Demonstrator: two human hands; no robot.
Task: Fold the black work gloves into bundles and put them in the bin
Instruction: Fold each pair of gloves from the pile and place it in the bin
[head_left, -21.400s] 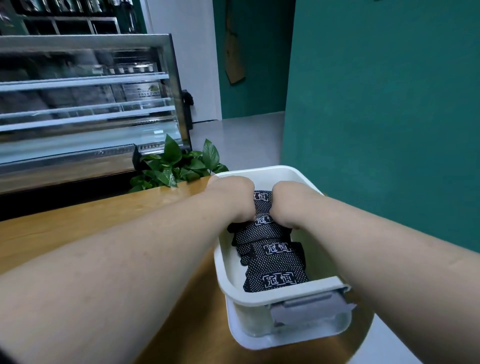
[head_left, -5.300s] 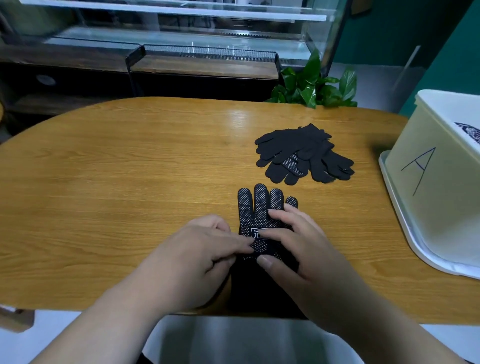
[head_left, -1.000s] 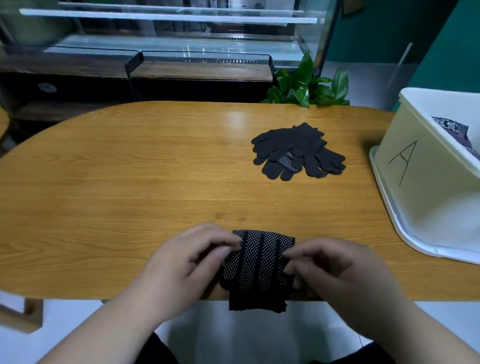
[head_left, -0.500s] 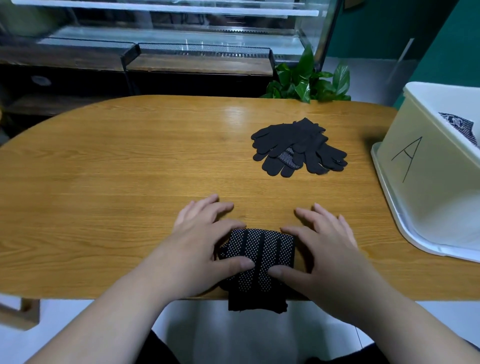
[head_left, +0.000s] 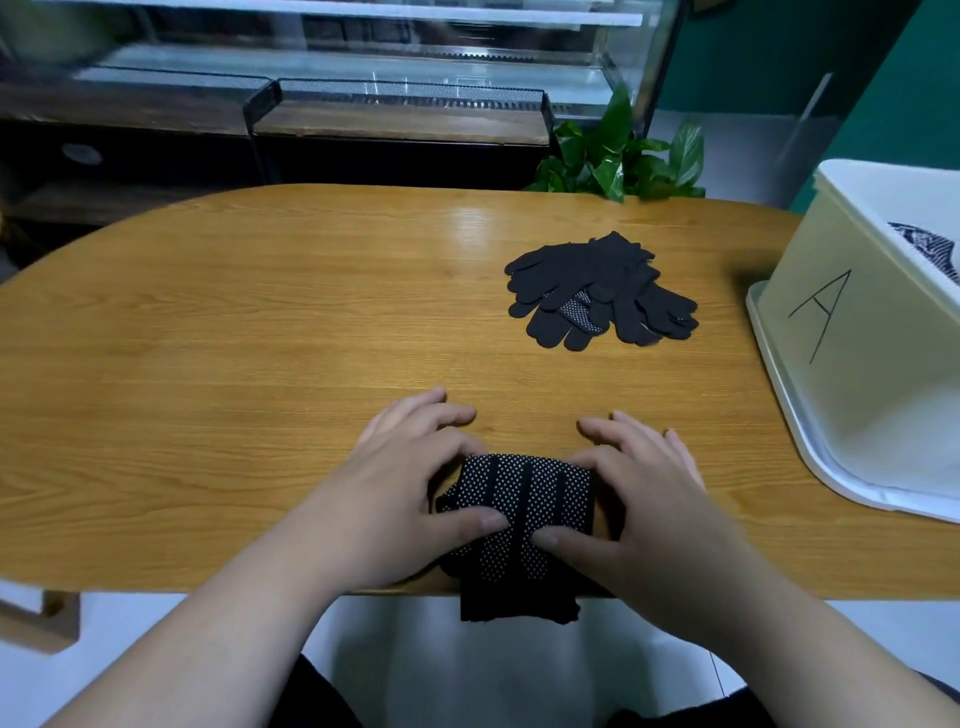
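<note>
A black dotted glove pair (head_left: 524, 512) lies folded over at the near edge of the wooden table (head_left: 260, 338), its cuff end hanging off the edge. My left hand (head_left: 395, 483) presses its left side, thumb on the dotted face, fingers straight on the table beyond. My right hand (head_left: 649, 499) mirrors this on the right side. A loose pile of black gloves (head_left: 597, 291) lies further back to the right. The white bin (head_left: 852, 374), marked "A", stands at the far right with a dotted bundle (head_left: 930, 249) showing inside.
A green plant (head_left: 618, 156) stands behind the table's far edge. A glass display case (head_left: 363, 62) and dark shelving run along the back. The bin sits on a white lid or tray (head_left: 810, 457) at the table's right end.
A second ago both hands pinched the fold's edges with curled fingers; now the fingers lie straight and flat, pressing the folded glove down. The glove stays at the near edge.
</note>
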